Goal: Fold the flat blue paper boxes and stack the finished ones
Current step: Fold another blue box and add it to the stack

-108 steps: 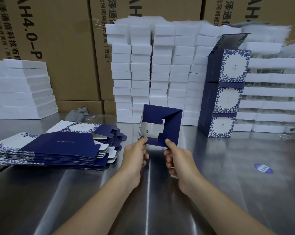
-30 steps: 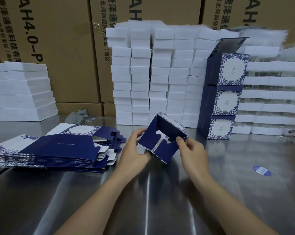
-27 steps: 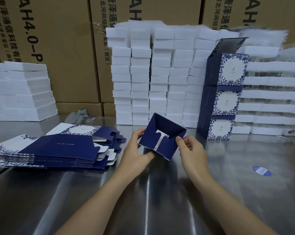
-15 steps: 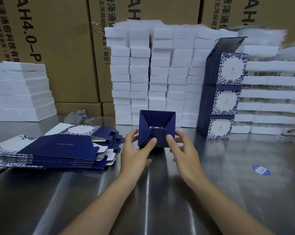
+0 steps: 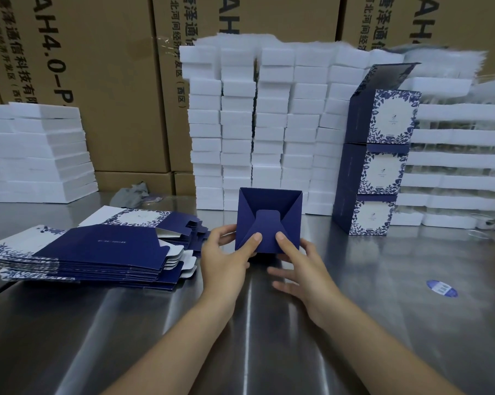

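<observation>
The blue box (image 5: pixel 269 220) I am working on is up off the steel table (image 5: pixel 354 323), in front of me at the middle, with its bottom turned toward the camera. Half a second ago that bottom still gaped and I could see into it. Now the flaps lie flat across one another with the tongue tucked in the middle, so I judge the base locked.

My left hand (image 5: pixel 226 260) grips the box, fingers wrapped round its left edge and thumb pressed on the closed flaps. My right hand (image 5: pixel 303 269) presses its thumb beside the other. The right fingers I can see are spread, straight and loose under the box, and I cannot tell whether one is behind it.

The box should now be ready to turn upright and add to the stack of finished boxes (image 5: pixel 380 149), three high to the right against the white foam blocks (image 5: pixel 269 124). The pile of flat boxes (image 5: pixel 98 252) on my left is thick, so plenty remains.
</observation>
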`<state>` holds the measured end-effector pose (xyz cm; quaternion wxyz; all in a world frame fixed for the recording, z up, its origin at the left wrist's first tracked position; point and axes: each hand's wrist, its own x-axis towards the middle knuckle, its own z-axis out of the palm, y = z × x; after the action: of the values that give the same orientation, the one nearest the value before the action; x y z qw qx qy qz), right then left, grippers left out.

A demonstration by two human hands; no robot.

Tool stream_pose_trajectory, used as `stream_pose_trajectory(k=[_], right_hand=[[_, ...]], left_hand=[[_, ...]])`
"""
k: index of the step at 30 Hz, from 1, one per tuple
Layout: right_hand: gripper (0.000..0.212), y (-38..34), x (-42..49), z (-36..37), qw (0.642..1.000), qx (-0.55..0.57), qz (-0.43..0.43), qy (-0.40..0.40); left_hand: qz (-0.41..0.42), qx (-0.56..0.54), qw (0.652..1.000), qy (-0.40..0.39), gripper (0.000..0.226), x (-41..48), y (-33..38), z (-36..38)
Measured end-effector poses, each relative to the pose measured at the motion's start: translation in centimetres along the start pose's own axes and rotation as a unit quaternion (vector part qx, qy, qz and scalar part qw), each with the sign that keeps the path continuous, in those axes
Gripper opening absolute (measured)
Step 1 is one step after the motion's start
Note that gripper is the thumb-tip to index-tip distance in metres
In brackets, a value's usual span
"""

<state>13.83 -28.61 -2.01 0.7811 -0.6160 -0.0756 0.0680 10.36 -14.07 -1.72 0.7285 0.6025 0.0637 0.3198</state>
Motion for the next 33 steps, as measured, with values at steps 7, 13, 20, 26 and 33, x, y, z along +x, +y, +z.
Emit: stream_pose_trajectory(k=[7,13,20,26,33], right_hand=[[0.049,0.26,-0.16,0.18,0.999,0.002,-0.043,-0.017],[0.049,0.31,-0.20,0.32,0.999,-0.009,-0.051,-0.003],[0.053,0.34,-0.26,0.33,0.999,-0.016,-0.051,-0.001],[0.055,0.43,-0.13,0.27,0.999,0.004,-0.051,0.017],[0.059,0.56,-0.17,0.20,0.998,0.020,-0.052,0.037]], left_hand=[[0.027,0.041,0.999,-0.010,0.042,0.02,-0.54,0.16],[0.025,0.023,0.999,-0.023,0.047,-0.14,-0.44,0.18],[0.025,0.015,1.000,-0.009,0.045,-0.14,-0.71,0.28],[0.020,0.010,0.999,-0.025,0.041,-0.40,-0.53,0.31],[0.010,0.017,0.999,-0.028,0.040,-0.42,-0.83,0.46]])
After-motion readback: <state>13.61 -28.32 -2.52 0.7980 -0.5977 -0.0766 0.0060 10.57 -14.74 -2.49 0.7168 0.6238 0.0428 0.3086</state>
